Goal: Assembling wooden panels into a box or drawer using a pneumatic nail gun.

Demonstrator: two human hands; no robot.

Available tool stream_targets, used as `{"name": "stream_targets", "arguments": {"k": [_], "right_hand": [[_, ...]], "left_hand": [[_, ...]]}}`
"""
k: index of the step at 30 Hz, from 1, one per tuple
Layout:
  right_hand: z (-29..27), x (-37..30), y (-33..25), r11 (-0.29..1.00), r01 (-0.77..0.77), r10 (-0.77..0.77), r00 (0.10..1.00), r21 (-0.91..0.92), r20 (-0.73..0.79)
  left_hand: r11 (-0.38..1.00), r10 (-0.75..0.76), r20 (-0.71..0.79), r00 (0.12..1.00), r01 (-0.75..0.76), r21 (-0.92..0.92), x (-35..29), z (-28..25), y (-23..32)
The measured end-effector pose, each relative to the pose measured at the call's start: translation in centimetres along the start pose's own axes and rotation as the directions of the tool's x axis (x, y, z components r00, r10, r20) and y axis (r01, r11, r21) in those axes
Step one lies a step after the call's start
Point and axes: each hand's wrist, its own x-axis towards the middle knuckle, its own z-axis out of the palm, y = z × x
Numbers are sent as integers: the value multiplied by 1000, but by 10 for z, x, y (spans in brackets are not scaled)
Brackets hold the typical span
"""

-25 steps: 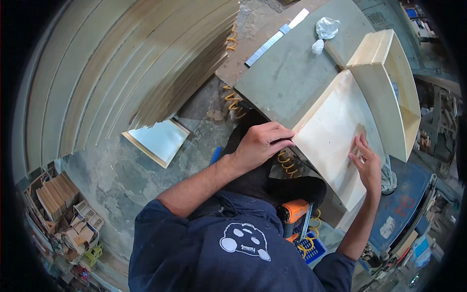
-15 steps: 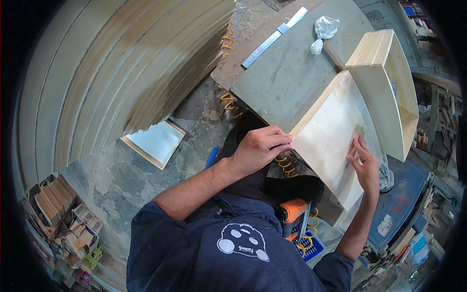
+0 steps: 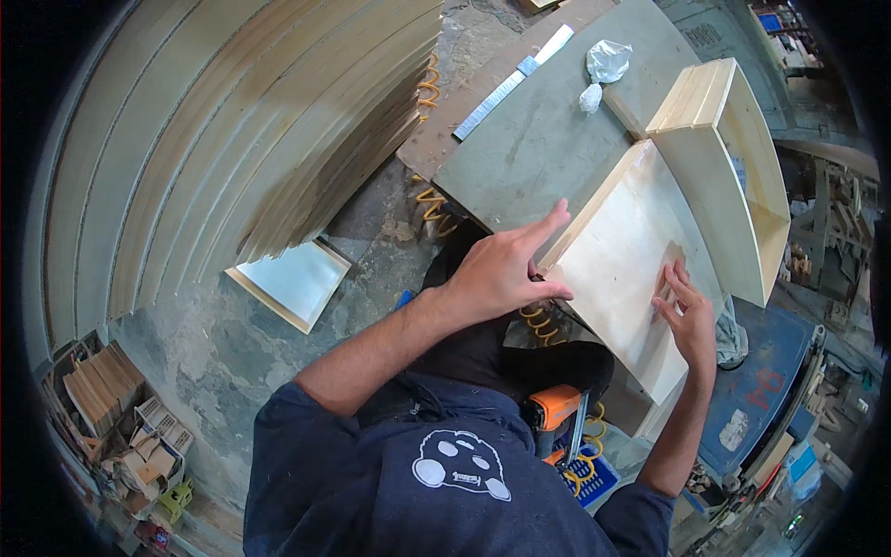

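We're having our left hand (image 3: pixel 506 274) hovering right around the near-left corner of the pale wooden piece (image 3: pixel 631 265), with the thumb and index finger spreading wide apart, so we're not pinching anything there. The index is pointing away from us near the wooden edge and the thumb is sticking out over the corner; whether that thumb is actually touching the wood, we can't tell. The other fingers on that side are mostly hiding behind the hand.

Our right hand (image 3: pixel 685 316) is resting against the smooth face of the same piece, over toward its right side, fingers loosely spread and not gripping.

The piece itself is lying smooth face up on the near right part of the grey-green bench (image 3: pixel 534 153). Just beyond it we're seeing an open wooden box (image 3: pixel 691 158) standing on the right, its corner sitting close by the piece's far end. Farther up the bench, a knotted clear plastic bag (image 3: pixel 608 60) is lying near a small wooden strip (image 3: pixel 624 113), and a white ruler-like strip (image 3: pixel 515 82) with a blue slider is lying along the left side.

Off to our left, a big stack of wooden panels (image 3: pixel 232 121) is looming, with a white-faced, wood-rimmed piece (image 3: pixel 292 283) lying low beside it. Down by our lap, an orange tool (image 3: pixel 555 407) is sitting near a blue basket (image 3: pixel 601 478) and a yellow coiled hose (image 3: pixel 591 452).
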Motion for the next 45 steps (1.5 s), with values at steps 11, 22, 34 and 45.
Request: {"name": "stream_targets", "arguments": {"k": [11, 22, 34, 45], "right_hand": [[-1, 0, -2, 1000, 5, -5, 1000, 19, -7], [-3, -2, 3, 1000, 31, -31, 999, -4, -37], [0, -5, 9, 999, 46, -46, 998, 12, -45], [3, -7, 12, 996, 93, -92, 991, 7, -94]], "left_hand": [[999, 12, 175, 984, -18, 32, -20, 0, -2], [977, -66, -75, 995, 49, -209, -21, -14, -3], [993, 40, -186, 982, -59, -98, 139, 25, 14], [984, -24, -101, 995, 41, 173, 168, 45, -4]]}}
